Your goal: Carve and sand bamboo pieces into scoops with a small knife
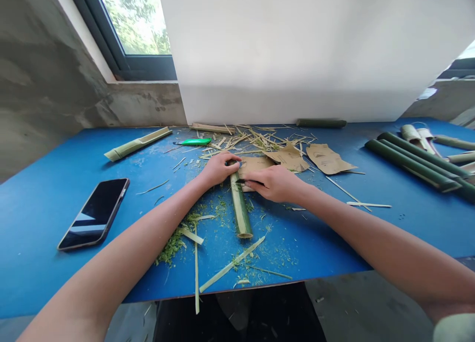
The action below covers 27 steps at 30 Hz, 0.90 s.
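A split length of green bamboo (241,208) lies on the blue table, its near end pointing toward me. My left hand (221,168) is closed around its far end and presses it down. My right hand (277,183) is closed at the bamboo's right side, near its upper part. A small dark edge shows between the right fingertips and the bamboo, too hidden to name. Beneath and behind the right hand lies a brown paper sheet (254,165), which looks like the back of sandpaper. Green shavings (172,245) are heaped to the left of the bamboo.
A phone (94,213) lies at left. Behind my hands are a green-handled cutter (195,141), a split bamboo piece (139,143), a pile of strips (256,139) and another brown sheet (328,159). Several bamboo lengths (411,161) are grouped at right. A white board (297,55) stands behind.
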Each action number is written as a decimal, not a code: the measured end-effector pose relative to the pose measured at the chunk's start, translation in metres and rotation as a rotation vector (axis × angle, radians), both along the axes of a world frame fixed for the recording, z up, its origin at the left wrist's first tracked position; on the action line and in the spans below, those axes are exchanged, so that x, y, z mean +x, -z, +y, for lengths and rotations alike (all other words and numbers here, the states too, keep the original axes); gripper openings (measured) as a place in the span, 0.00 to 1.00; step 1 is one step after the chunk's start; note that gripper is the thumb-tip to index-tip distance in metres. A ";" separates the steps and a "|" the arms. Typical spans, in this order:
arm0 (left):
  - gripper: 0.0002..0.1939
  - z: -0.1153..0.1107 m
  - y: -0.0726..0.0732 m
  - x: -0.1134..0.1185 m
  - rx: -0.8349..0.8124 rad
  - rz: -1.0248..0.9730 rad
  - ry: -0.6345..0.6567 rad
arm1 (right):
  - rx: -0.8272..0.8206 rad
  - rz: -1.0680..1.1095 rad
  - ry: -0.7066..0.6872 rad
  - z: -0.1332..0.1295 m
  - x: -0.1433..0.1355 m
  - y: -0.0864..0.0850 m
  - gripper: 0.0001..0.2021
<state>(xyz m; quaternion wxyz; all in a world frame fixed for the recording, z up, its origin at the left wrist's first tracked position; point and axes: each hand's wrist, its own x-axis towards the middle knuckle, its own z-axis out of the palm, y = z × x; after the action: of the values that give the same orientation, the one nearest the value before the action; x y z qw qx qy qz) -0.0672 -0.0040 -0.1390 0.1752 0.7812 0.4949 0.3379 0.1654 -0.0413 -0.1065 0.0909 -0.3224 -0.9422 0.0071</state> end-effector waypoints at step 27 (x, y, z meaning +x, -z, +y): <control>0.13 0.000 0.000 0.003 -0.019 0.005 -0.018 | -0.007 -0.050 0.047 -0.012 -0.005 -0.005 0.16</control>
<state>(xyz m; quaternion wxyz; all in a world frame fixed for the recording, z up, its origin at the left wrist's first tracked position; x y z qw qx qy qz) -0.0641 -0.0036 -0.1393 0.1784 0.7757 0.5056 0.3328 0.1609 -0.0528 -0.1012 0.0661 -0.3450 -0.9363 0.0000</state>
